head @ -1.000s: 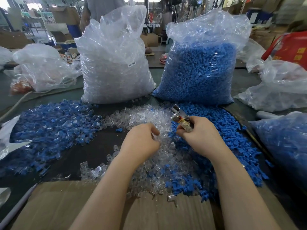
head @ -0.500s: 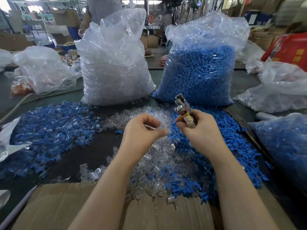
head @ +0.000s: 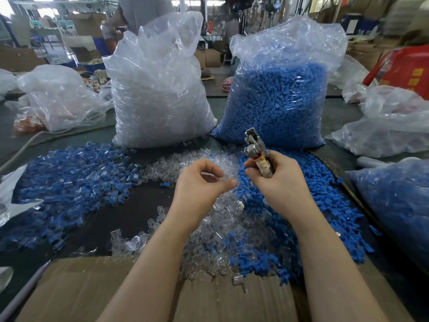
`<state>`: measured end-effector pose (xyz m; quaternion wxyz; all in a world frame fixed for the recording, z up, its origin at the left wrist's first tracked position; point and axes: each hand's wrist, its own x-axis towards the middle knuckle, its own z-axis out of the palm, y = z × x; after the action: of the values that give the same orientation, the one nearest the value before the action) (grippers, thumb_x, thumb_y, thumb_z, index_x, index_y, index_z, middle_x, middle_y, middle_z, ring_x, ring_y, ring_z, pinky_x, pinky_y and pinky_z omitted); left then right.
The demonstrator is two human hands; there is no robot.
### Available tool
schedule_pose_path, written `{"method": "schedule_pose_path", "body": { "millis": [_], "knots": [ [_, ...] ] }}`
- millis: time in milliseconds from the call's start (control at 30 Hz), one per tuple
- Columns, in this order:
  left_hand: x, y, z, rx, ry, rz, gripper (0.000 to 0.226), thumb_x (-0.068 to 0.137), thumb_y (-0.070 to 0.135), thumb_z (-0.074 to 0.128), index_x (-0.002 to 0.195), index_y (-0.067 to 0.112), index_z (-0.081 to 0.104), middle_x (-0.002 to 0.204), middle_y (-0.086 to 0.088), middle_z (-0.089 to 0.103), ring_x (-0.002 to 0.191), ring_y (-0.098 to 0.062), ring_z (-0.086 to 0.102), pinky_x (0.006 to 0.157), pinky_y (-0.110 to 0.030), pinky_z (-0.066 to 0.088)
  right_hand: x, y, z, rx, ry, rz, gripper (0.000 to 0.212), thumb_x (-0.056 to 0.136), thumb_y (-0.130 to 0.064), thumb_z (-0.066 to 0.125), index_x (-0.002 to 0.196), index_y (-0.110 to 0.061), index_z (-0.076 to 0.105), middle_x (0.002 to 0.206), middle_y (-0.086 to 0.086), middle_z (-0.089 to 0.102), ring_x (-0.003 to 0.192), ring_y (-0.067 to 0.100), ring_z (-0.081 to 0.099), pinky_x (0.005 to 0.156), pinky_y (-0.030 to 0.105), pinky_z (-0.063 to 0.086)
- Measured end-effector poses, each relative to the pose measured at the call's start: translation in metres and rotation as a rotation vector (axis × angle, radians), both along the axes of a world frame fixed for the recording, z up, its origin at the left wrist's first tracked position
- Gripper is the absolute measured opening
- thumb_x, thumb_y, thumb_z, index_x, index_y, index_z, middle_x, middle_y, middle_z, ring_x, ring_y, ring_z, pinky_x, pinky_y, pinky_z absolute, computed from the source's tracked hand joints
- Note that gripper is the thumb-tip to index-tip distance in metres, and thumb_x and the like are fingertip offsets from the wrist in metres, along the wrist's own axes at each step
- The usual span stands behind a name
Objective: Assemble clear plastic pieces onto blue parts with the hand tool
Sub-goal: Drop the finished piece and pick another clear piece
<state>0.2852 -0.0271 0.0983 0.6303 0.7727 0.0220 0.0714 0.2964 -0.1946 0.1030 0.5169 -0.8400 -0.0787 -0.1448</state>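
While my right hand (head: 282, 182) grips the metal hand tool (head: 257, 152) with its head pointing up and away, my left hand (head: 199, 182) hovers beside it, fingers curled, thumb and forefinger pinching what looks like a clear plastic piece (head: 226, 181) (too glassy to be sure). Both hands hang above the tabletop (head: 130, 212), over the heap of clear pieces (head: 222, 231), with loose blue parts (head: 325, 201) just right.

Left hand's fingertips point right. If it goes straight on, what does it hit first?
Likely the right hand, at the fingers curled round the tool. The left hand sits close beside it with a small gap; depth is unclear, so it might pass just under.
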Motion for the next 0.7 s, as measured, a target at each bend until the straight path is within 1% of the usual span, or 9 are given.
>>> {"method": "schedule_pose_path", "body": {
  "millis": [67, 167, 233, 333, 400, 467, 500, 600, 700],
  "knots": [
    [-0.0004, 0.0000, 0.0000, -0.033, -0.038, -0.003, 0.027, 0.068, 0.013, 0.088, 0.071, 0.016, 0.062, 0.074, 0.002, 0.071, 0.070, -0.015, 0.066, 0.076, -0.038, 0.059, 0.0000, 0.0001, -0.0003, 0.004, -0.008, 0.000, 0.020, 0.087, -0.020, 0.072, 0.079, -0.035, 0.063, 0.075, -0.025, 0.066, 0.073, -0.001, 0.061, 0.069, 0.025, 0.048],
    [-0.0014, -0.0005, 0.0001, -0.062, -0.070, -0.026, 0.026, 0.072, 0.012, 0.086, 0.074, 0.015, 0.060, 0.071, 0.003, 0.070, 0.065, -0.008, 0.063, 0.069, -0.029, 0.055, -0.0001, 0.0004, -0.0004, 0.010, -0.012, 0.000, 0.018, 0.087, -0.020, 0.072, 0.079, -0.034, 0.064, 0.073, -0.019, 0.067, 0.072, 0.000, 0.062, 0.070, 0.027, 0.051],
    [-0.0016, -0.0011, 0.0004, -0.100, -0.077, -0.040, 0.024, 0.073, 0.011, 0.085, 0.077, 0.016, 0.062, 0.071, 0.006, 0.068, 0.065, -0.008, 0.061, 0.068, -0.028, 0.055, -0.0001, 0.0008, -0.0001, 0.016, -0.020, 0.006, 0.020, 0.087, -0.018, 0.072, 0.080, -0.035, 0.064, 0.074, -0.018, 0.067, 0.073, 0.000, 0.063, 0.071, 0.026, 0.052],
    [-0.0019, -0.0015, 0.0019, -0.138, -0.076, -0.040, 0.019, 0.072, 0.011, 0.086, 0.081, 0.016, 0.069, 0.075, 0.005, 0.072, 0.068, -0.006, 0.063, 0.068, -0.026, 0.054, -0.0001, 0.0015, 0.0002, 0.030, -0.033, 0.024, 0.022, 0.087, -0.016, 0.073, 0.082, -0.036, 0.065, 0.076, -0.019, 0.069, 0.076, -0.003, 0.064, 0.070, 0.017, 0.050],
    [-0.0021, -0.0018, 0.0026, -0.155, -0.073, -0.028, 0.018, 0.070, 0.011, 0.087, 0.077, 0.016, 0.071, 0.077, 0.001, 0.073, 0.068, -0.006, 0.064, 0.067, -0.025, 0.054, 0.0001, 0.0022, 0.0003, 0.034, -0.030, 0.034, 0.022, 0.087, -0.015, 0.073, 0.083, -0.035, 0.065, 0.074, -0.022, 0.068, 0.075, -0.005, 0.064, 0.066, 0.009, 0.046],
    [-0.0025, -0.0018, 0.0026, -0.174, -0.075, 0.001, 0.020, 0.067, 0.011, 0.088, 0.072, 0.018, 0.071, 0.075, -0.003, 0.071, 0.069, -0.011, 0.062, 0.068, -0.027, 0.054, 0.0001, 0.0026, 0.0003, 0.038, -0.022, 0.036, 0.020, 0.087, -0.016, 0.073, 0.082, -0.035, 0.065, 0.073, -0.025, 0.067, 0.073, -0.006, 0.063, 0.062, 0.006, 0.044],
    [-0.0024, -0.0016, 0.0023, -0.183, -0.081, 0.016, 0.020, 0.066, 0.010, 0.089, 0.071, 0.018, 0.071, 0.073, -0.004, 0.069, 0.068, -0.012, 0.060, 0.067, -0.027, 0.053, -0.0001, 0.0027, 0.0003, 0.042, -0.018, 0.032, 0.020, 0.087, -0.018, 0.073, 0.081, -0.035, 0.065, 0.072, -0.026, 0.067, 0.072, -0.006, 0.062, 0.062, 0.007, 0.043],
    [-0.0018, 0.0000, 0.0021, -0.223, -0.091, 0.049, 0.019, 0.066, 0.009, 0.089, 0.070, 0.019, 0.072, 0.069, -0.002, 0.066, 0.063, -0.009, 0.057, 0.058, -0.018, 0.049, -0.0005, 0.0031, 0.0001, 0.052, -0.016, 0.011, 0.016, 0.086, -0.022, 0.074, 0.080, -0.033, 0.065, 0.073, -0.024, 0.067, 0.068, -0.003, 0.061, 0.063, 0.018, 0.045],
    [-0.0027, 0.0008, 0.0034, -0.300, -0.077, 0.047, 0.015, 0.070, 0.010, 0.086, 0.076, 0.014, 0.073, 0.068, -0.001, 0.069, 0.061, -0.011, 0.061, 0.059, -0.019, 0.051, -0.0007, 0.0041, 0.0002, 0.049, -0.022, 0.005, 0.011, 0.086, -0.026, 0.074, 0.081, -0.030, 0.066, 0.068, -0.022, 0.065, 0.064, -0.002, 0.059, 0.062, 0.021, 0.045]
  ]
}}
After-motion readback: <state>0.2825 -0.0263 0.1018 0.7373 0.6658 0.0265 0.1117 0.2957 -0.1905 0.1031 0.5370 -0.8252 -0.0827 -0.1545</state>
